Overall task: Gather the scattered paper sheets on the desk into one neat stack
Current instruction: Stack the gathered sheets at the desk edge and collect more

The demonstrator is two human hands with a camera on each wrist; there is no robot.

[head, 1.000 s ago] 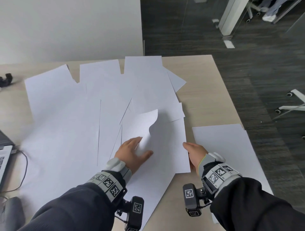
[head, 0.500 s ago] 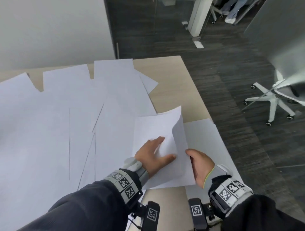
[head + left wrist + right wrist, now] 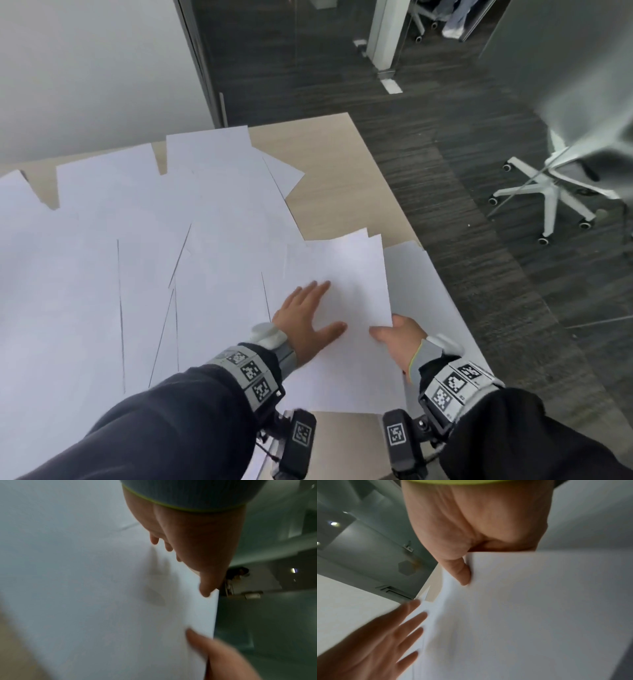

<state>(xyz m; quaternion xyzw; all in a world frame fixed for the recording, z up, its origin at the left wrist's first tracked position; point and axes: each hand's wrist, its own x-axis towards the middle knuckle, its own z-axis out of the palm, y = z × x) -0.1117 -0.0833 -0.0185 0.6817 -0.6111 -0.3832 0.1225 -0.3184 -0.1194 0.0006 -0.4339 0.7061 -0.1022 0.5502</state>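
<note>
Near the desk's right edge, flat left hand presses white sheets; right hand pinches them.

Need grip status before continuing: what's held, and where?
The right hand pinches the top paper sheets at their right edge near the near corner; the left hand lies flat on them.

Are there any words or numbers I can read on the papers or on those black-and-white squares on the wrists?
No readable text anywhere.
Paper sheets: blank white, no writing visible.
Held sheets, under the left hand and pinched by the right hand: blank too.
Wrist bands: black-and-white square code patterns only, no letters or numbers.
Wrist views: blurred, nothing readable.
</note>
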